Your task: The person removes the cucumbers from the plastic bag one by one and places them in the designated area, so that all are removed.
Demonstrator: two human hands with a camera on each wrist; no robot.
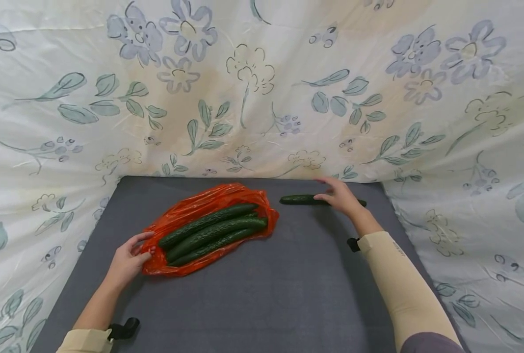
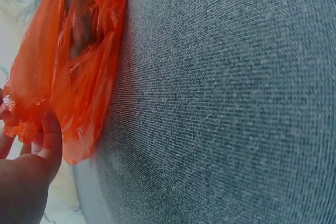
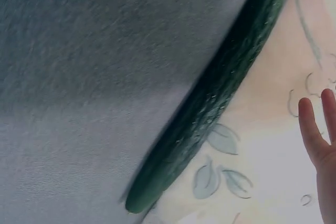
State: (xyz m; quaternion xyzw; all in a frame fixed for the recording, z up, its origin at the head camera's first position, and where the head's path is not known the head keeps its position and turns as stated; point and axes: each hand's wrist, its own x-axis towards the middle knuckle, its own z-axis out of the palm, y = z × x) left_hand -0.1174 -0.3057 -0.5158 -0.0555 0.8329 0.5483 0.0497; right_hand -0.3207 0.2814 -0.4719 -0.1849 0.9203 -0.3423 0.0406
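Observation:
An orange-red plastic bag (image 1: pixel 191 206) lies on the left half of the table, its top side showing several dark green cucumbers (image 1: pixel 218 235) side by side. At its near left end, my left hand (image 1: pixel 127 260) pinches the crumpled plastic between thumb and fingers. The left wrist view shows the thin film of the bag (image 2: pixel 79 87) bunched at the fingertips. One more cucumber (image 1: pixel 298 199) lies crosswise near the table's back edge, right of the bag. Over this cucumber's right half is my right hand (image 1: pixel 342 197), fingers extended and spread apart in the right wrist view.
A dark grey cloth-like surface covers the table (image 1: pixel 279 294). Floral fabric (image 1: pixel 262 98) hangs behind it and along both sides, meeting the back edge close behind the single cucumber. A black strap mount (image 1: pixel 125 328) sits on the left wrist.

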